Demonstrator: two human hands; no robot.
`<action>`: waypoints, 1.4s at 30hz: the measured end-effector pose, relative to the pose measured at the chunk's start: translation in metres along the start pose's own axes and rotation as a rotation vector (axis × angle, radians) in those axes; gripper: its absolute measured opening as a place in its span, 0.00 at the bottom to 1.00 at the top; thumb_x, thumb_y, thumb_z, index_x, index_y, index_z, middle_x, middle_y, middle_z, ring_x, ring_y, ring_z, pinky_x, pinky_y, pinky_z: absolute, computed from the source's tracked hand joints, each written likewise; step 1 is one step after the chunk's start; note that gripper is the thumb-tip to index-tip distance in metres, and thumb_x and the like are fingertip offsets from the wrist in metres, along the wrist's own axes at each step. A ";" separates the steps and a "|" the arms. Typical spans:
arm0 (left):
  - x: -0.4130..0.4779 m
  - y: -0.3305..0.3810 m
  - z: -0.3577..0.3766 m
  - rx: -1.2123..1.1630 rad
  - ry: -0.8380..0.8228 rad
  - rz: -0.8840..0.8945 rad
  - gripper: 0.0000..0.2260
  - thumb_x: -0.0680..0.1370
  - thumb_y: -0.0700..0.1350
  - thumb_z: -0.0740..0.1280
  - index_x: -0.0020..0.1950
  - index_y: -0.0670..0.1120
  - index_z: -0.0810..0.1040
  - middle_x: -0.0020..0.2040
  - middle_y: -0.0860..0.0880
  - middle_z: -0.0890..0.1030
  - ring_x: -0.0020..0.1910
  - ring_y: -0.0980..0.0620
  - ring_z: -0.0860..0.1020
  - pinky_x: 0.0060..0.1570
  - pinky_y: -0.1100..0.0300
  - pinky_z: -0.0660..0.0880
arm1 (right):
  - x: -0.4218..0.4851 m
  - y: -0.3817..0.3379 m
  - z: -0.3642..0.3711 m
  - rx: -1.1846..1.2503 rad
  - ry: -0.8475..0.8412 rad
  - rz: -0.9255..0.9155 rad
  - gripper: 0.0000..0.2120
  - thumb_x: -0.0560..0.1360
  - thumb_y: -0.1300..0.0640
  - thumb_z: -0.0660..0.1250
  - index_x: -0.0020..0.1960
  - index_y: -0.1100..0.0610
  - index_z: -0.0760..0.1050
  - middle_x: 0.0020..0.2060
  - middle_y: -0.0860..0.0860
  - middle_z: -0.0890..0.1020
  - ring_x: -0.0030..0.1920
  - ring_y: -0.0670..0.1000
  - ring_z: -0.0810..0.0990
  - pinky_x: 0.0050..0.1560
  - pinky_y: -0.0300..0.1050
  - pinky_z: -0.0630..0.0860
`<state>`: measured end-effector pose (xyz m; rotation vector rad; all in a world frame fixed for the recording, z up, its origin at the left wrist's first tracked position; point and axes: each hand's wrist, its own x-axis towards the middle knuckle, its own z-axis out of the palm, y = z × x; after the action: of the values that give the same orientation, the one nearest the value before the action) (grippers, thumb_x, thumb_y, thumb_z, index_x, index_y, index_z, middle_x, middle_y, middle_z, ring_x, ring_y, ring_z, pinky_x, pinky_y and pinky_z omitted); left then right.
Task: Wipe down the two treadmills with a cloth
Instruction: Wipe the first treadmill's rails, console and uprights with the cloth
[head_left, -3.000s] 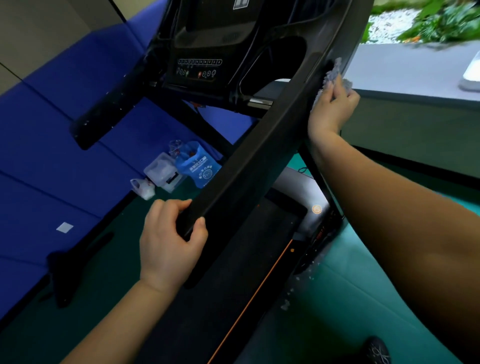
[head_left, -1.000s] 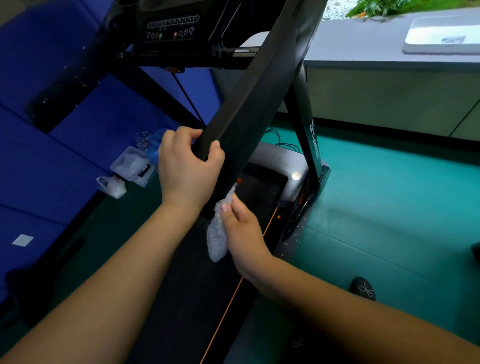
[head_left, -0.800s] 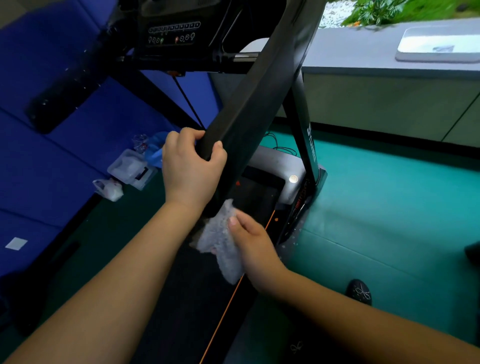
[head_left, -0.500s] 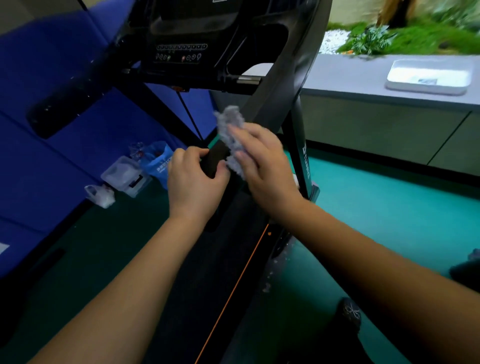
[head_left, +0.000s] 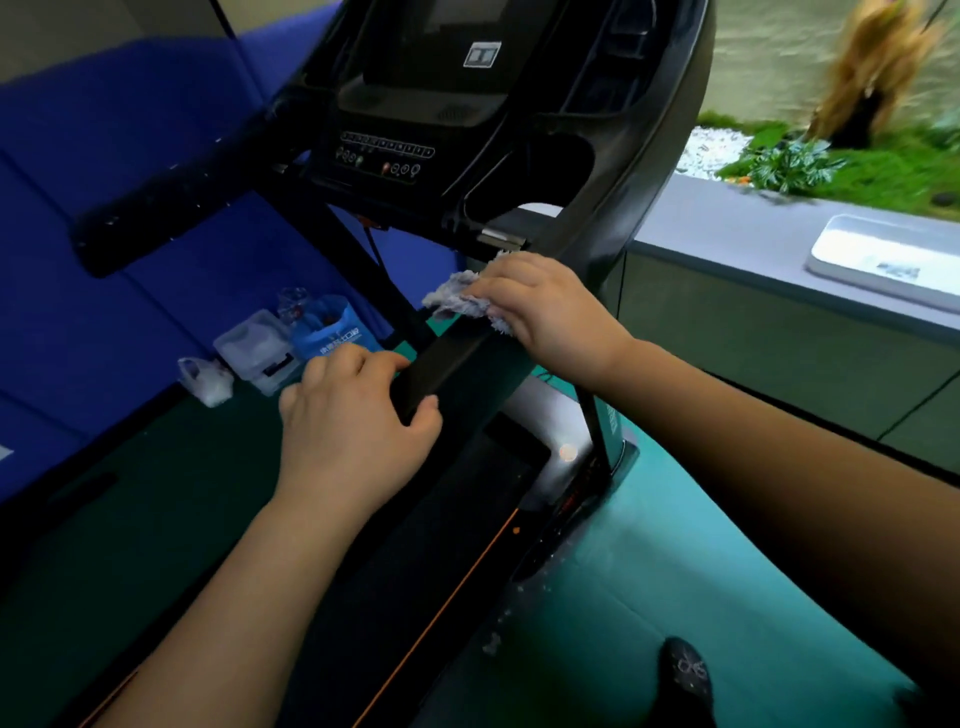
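To the left of both hands, a small white bag (head_left: 207, 382), a clear plastic box (head_left: 257, 349) and a blue pouch (head_left: 332, 328) are seen on the floor beside the blue padding (head_left: 78, 291). Above them, the treadmill's (head_left: 415, 104) far handrail (head_left: 171, 208) is seen, well apart from either hand. The near handrail (head_left: 441, 364) is gripped at its lower end by the left hand (head_left: 353, 431), with the fingers curled over the top and the thumb wrapped round the near side. Just beyond that hand, further up the same rail, the cloth (head_left: 457, 300) is held bunched under the bent fingers of the right hand (head_left: 550, 312) and pressed onto the rail's upper face; a ragged corner is left sticking out to the left. The two hands are near each other but not touching. Below them, the dark belt (head_left: 415, 571) with its orange edge line is seen. To the right of the right hand, a white tray (head_left: 883, 254) is carried on a grey counter (head_left: 727, 234), and a dark shoe (head_left: 685, 670) is planted on the green floor mat (head_left: 623, 597) under the right forearm.
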<state>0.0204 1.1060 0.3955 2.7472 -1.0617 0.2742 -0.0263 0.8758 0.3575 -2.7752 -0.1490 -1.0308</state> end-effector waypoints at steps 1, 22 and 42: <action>0.012 0.012 0.003 -0.004 -0.014 -0.008 0.24 0.74 0.63 0.60 0.67 0.55 0.71 0.61 0.52 0.73 0.63 0.48 0.69 0.58 0.48 0.66 | 0.001 0.014 -0.003 0.007 -0.009 -0.028 0.13 0.78 0.60 0.61 0.59 0.60 0.78 0.53 0.57 0.81 0.55 0.60 0.78 0.57 0.54 0.74; 0.099 0.125 0.033 -0.019 0.022 -0.286 0.19 0.70 0.64 0.64 0.54 0.55 0.74 0.46 0.58 0.72 0.48 0.55 0.70 0.52 0.55 0.71 | 0.022 0.189 -0.042 0.090 0.063 -0.073 0.13 0.77 0.59 0.60 0.54 0.61 0.80 0.51 0.58 0.81 0.51 0.60 0.78 0.51 0.51 0.71; 0.219 0.231 0.066 -0.109 0.103 -0.237 0.29 0.72 0.70 0.58 0.64 0.51 0.73 0.58 0.50 0.76 0.58 0.47 0.73 0.58 0.46 0.68 | 0.053 0.326 -0.094 -0.109 -0.052 -0.216 0.14 0.79 0.58 0.59 0.59 0.59 0.78 0.57 0.56 0.79 0.60 0.59 0.76 0.61 0.50 0.69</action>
<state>0.0306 0.7813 0.4075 2.6944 -0.6958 0.3081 0.0046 0.5394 0.4196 -2.9361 -0.4201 -1.0433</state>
